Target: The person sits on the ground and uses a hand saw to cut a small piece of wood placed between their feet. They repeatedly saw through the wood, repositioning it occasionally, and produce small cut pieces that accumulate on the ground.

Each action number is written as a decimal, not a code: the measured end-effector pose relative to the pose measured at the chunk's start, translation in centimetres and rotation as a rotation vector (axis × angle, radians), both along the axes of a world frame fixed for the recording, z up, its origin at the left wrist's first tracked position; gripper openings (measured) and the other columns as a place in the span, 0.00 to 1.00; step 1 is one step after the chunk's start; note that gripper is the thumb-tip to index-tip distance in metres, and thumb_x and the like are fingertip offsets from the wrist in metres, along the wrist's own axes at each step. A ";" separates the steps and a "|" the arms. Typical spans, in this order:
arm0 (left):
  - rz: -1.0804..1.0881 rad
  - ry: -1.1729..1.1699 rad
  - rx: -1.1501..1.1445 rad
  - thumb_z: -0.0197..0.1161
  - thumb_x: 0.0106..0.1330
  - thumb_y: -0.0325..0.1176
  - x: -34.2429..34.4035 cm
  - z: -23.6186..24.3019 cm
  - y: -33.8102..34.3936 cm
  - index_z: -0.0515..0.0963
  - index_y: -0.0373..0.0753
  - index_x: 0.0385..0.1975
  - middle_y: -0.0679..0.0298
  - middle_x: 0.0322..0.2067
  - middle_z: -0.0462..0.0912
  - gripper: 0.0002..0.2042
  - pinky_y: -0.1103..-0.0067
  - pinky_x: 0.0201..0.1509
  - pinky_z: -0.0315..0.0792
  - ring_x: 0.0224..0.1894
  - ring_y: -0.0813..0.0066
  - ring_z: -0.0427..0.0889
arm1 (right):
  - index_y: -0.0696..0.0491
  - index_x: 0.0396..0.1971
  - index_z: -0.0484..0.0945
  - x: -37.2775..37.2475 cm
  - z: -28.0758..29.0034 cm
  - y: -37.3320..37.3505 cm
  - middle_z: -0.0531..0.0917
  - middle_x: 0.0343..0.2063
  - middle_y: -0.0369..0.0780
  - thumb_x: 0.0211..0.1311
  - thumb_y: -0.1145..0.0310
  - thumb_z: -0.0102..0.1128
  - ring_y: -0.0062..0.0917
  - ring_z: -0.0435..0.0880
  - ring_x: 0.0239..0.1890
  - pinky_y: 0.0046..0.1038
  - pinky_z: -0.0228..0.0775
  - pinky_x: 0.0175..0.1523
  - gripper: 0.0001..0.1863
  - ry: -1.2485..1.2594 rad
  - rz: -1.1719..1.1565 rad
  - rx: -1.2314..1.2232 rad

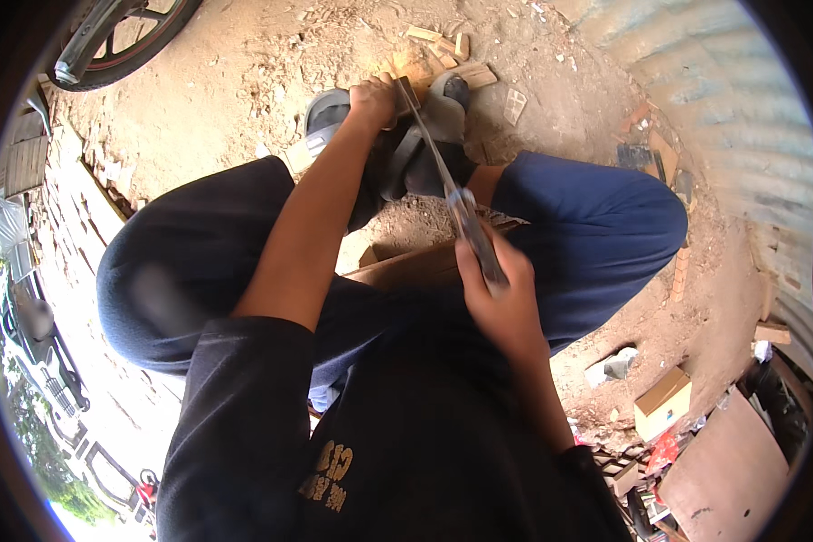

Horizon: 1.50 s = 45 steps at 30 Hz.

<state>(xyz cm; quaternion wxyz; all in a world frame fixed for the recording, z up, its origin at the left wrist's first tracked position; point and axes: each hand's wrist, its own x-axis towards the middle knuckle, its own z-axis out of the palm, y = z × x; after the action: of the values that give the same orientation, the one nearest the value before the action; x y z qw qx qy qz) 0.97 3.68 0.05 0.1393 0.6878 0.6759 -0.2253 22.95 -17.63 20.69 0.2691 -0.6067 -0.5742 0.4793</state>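
My right hand [501,280] is wrapped round the dark handle of a handsaw [435,158], blurred by motion. Its long, narrow blade runs away from me, up to a small wood block [408,98] between my feet. My left hand [373,99], fingers closed, grips that block beside the blade's far end; part of the block is hidden by the hand and blade. Dark grey shoes [443,113] flank and touch the work area. Yellowish sawdust [411,63] lies on the ground just beyond it.
Several cut wood pieces [470,74] lie past my feet. A motorbike wheel [135,50] stands at far left. Corrugated metal sheeting [741,108] walls the right side. A cardboard box [664,404] and a brown board [727,470] sit at lower right. Wooden slats [99,194] lie left.
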 end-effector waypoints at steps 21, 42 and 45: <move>-0.011 -0.019 -0.043 0.74 0.45 0.37 0.2 0.2 -0.1 0.66 0.34 0.53 0.50 0.51 0.78 0.35 0.68 0.55 0.75 0.55 0.58 0.80 | 0.61 0.56 0.73 0.5 -0.2 0.4 0.83 0.30 0.54 0.64 0.70 0.58 0.41 0.87 0.38 0.35 0.75 0.43 0.21 0.032 0.034 -0.144; -0.036 -0.007 -0.020 0.72 0.49 0.38 0.6 0.5 -0.4 0.66 0.33 0.53 0.51 0.49 0.79 0.32 0.66 0.53 0.74 0.53 0.59 0.80 | 0.61 0.60 0.71 -0.2 0.1 0.6 0.83 0.39 0.56 0.65 0.68 0.58 0.42 0.87 0.40 0.36 0.77 0.44 0.25 -0.094 0.066 -0.127; -0.016 -0.011 -0.013 0.73 0.48 0.38 0.4 0.2 -1.0 0.67 0.33 0.52 0.51 0.49 0.79 0.32 0.66 0.52 0.75 0.52 0.59 0.81 | 0.62 0.57 0.73 2.0 3.3 -4.9 0.84 0.34 0.55 0.65 0.68 0.59 0.41 0.87 0.34 0.33 0.76 0.39 0.23 -0.120 0.027 0.062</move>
<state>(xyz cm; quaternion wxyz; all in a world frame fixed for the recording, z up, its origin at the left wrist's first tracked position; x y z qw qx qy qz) 1.39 2.71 0.22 0.1459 0.6934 0.6681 -0.2269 25.00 -22.53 23.95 0.2461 -0.6180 -0.6122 0.4275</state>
